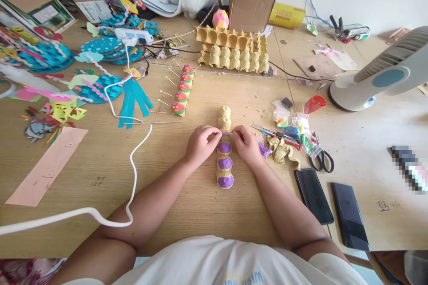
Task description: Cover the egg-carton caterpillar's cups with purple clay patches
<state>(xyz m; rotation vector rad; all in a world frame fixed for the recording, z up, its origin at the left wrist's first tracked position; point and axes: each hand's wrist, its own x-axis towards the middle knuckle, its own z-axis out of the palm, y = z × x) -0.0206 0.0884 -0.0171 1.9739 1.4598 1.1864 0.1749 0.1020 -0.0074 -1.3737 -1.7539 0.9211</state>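
An egg-carton strip (224, 118) lies lengthwise in front of me, with purple clay (225, 163) on several of its nearer bumps. The far bumps are bare tan. At its left edge, the thumb and forefinger of my left hand (202, 144) are pinched together beside a small purple piece. My right hand (246, 144) is pinched at the opposite edge, at the same height. Whatever lies between the fingertips of either hand is too small to make out. Beyond, to the left, stands a red and green caterpillar strip (181, 96) with pin-like feelers.
Right of my hands are a cutter (287, 137), torn carton scraps (280, 150), clay bags, scissors (323, 160) and two phones (313, 196). A white cable (133, 160) crosses the left side. Egg cartons (234, 53) lie behind; a fan (364, 84) stands right.
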